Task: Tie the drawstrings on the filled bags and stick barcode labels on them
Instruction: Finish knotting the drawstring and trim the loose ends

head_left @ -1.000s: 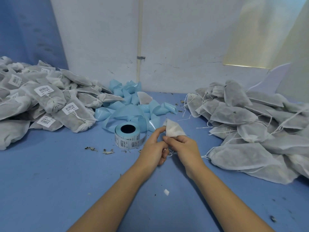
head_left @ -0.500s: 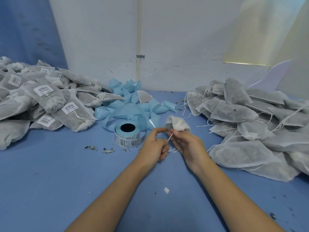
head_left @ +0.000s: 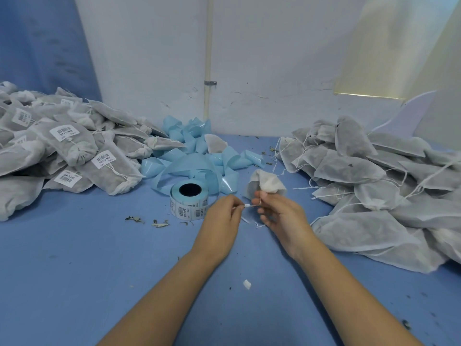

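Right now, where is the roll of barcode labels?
In the head view, the label roll sits on the blue table, just left of the left hand.

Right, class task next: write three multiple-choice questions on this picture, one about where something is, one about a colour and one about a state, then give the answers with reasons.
1. Where does the roll of white barcode labels stand?
A. On top of the right-hand pile
B. On the blue table, beside and left of the left hand
C. On top of the left-hand pile

2. What colour is the loose glossy backing tape heaped behind the roll?
A. Light blue
B. Yellow
C. Red

3. What is the left hand doing?
A. Pinching the white drawstring of the small white fabric bag
B. Lying flat on the table
C. Pressing a label onto a bag

Answers: B, the roll sits on the table surface next to that hand. A, the curled tape is pale blue. A, its fingertips pinch the string while the right hand holds the bag.
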`<state>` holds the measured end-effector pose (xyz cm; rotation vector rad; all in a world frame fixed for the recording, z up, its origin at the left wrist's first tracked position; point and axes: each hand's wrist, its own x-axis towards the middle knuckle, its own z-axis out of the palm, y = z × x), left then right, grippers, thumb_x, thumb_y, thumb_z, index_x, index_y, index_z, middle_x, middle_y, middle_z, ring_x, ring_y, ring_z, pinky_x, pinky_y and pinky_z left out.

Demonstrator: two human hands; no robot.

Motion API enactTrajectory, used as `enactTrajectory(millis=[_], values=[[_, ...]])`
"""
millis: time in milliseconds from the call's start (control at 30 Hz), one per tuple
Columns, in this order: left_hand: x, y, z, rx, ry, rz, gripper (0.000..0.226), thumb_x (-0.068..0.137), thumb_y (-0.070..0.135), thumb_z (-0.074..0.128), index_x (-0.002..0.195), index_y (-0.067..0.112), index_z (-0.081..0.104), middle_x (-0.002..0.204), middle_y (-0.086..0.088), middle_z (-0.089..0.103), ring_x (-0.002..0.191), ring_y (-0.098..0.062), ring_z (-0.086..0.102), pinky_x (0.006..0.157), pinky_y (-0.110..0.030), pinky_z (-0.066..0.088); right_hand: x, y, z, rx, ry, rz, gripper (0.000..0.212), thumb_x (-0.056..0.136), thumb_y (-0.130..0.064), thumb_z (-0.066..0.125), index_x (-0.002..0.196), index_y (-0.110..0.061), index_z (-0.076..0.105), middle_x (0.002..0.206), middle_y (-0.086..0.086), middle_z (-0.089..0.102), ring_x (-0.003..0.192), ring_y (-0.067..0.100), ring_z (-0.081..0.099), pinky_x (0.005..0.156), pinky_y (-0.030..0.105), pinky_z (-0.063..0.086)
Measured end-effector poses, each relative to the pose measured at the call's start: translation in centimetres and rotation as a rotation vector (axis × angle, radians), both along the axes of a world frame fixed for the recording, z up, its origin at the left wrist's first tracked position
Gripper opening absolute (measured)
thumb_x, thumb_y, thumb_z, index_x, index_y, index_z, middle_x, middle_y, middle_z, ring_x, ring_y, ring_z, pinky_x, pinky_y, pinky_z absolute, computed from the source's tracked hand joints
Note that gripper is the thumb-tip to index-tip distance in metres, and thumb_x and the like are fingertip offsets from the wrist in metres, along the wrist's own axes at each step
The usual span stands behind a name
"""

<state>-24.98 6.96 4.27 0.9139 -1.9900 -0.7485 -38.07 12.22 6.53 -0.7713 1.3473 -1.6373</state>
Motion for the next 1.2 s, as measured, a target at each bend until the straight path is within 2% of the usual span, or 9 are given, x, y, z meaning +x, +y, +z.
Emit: enactTrajectory(millis=[200,367,467,567,767,900,1033,1133,1200], values=[[0.7,0.1,0.4,-0.121,-0.178,0.164,0.017,0.099,0.025,0.045,0.098,0.015,0.058,0.102,0.003,0.051,0.085,-0.016,0.053,0.074,-0.036,0.045,0.5,0.0,0.1,0.025,0.420,-0.134,0.017,0.089,-0.013,0.060,0.074,-0.013,0.069,0.068,-0.003,0.065,0.059,0.012,0.047,0.062,0.025,0.043],[0.4,1.2,1.4,-0.292,-0.252,0.172,0.019,0.099,0.024,0.045,0.104,0.013,0.060,0.130,0.005,0.045,0.089,-0.021,0.057,0.063,-0.033,0.042,0.6,0.1,-0.1,0.137,1.079,-0.226,0.014,0.089,-0.016,0.052,0.079,-0.009,0.057,0.074,0.005,0.059,0.076,0.024,0.050,0.064,0.036,0.037],[-0.2,1.9,1.6,-0.396,-0.236,0.088,0.028,0.097,0.015,0.049,0.123,0.018,0.058,0.141,0.009,0.046,0.106,-0.019,0.055,0.075,-0.037,0.049,1.0,0.3,-0.2,0.111,1.412,-0.290,0.012,0.092,-0.018,0.050,0.089,-0.014,0.061,0.088,0.001,0.064,0.090,0.025,0.050,0.068,0.038,0.037],[-0.4,1.8,1.5,-0.310,-0.121,0.077,0.037,0.099,0.017,0.044,0.136,0.023,0.050,0.135,0.023,0.047,0.114,0.004,0.047,0.084,-0.016,0.042,1.5,0.7,-0.2,-0.021,1.549,-0.361,0.019,0.087,-0.010,0.051,0.093,-0.014,0.069,0.100,-0.001,0.072,0.093,0.029,0.059,0.070,0.038,0.042],[-0.6,1.5,0.8,-0.056,0.178,0.023,0.017,0.098,0.009,0.043,0.096,0.015,0.058,0.089,0.000,0.062,0.078,-0.017,0.058,0.070,-0.025,0.047,2.0,1.0,-0.6,-0.214,1.565,-0.385,0.047,0.070,-0.003,0.054,0.115,-0.011,0.069,0.119,-0.001,0.068,0.090,0.025,0.063,0.070,0.034,0.049],[-1.0,1.9,1.3,0.063,0.422,-0.029,0.028,0.097,0.004,0.045,0.089,0.029,0.054,0.118,0.007,0.056,0.084,-0.010,0.062,0.064,-0.023,0.055,2.4,0.9,-0.8,-0.176,1.528,-0.331,0.048,0.073,-0.005,0.052,0.118,-0.011,0.067,0.124,-0.001,0.066,0.093,0.027,0.064,0.072,0.039,0.050],[-0.8,1.6,1.1,-0.055,0.279,-0.005,0.018,0.096,0.003,0.047,0.087,0.015,0.057,0.138,0.012,0.043,0.104,0.011,0.051,0.083,-0.013,0.044,2.2,0.9,-0.8,-0.158,1.506,-0.330,0.047,0.076,-0.005,0.052,0.121,-0.013,0.065,0.128,-0.003,0.063,0.096,0.028,0.063,0.076,0.039,0.047],[-0.6,1.2,0.7,-0.148,0.154,0.026,0.013,0.097,0.009,0.048,0.097,0.014,0.060,0.122,0.015,0.054,0.096,0.007,0.049,0.079,-0.018,0.041,2.0,0.8,-1.0,-0.169,1.413,-0.340,0.038,0.087,-0.009,0.057,0.123,-0.015,0.064,0.128,-0.006,0.063,0.101,0.025,0.060,0.084,0.040,0.047],[-0.6,1.1,0.5,-0.150,0.104,0.042,0.012,0.097,0.016,0.048,0.101,0.017,0.060,0.104,0.012,0.059,0.087,-0.001,0.051,0.074,-0.025,0.042,2.0,0.8,-1.0,-0.218,1.218,-0.349,0.029,0.091,-0.016,0.056,0.117,-0.014,0.068,0.117,-0.009,0.067,0.101,0.021,0.058,0.092,0.026,0.042]])
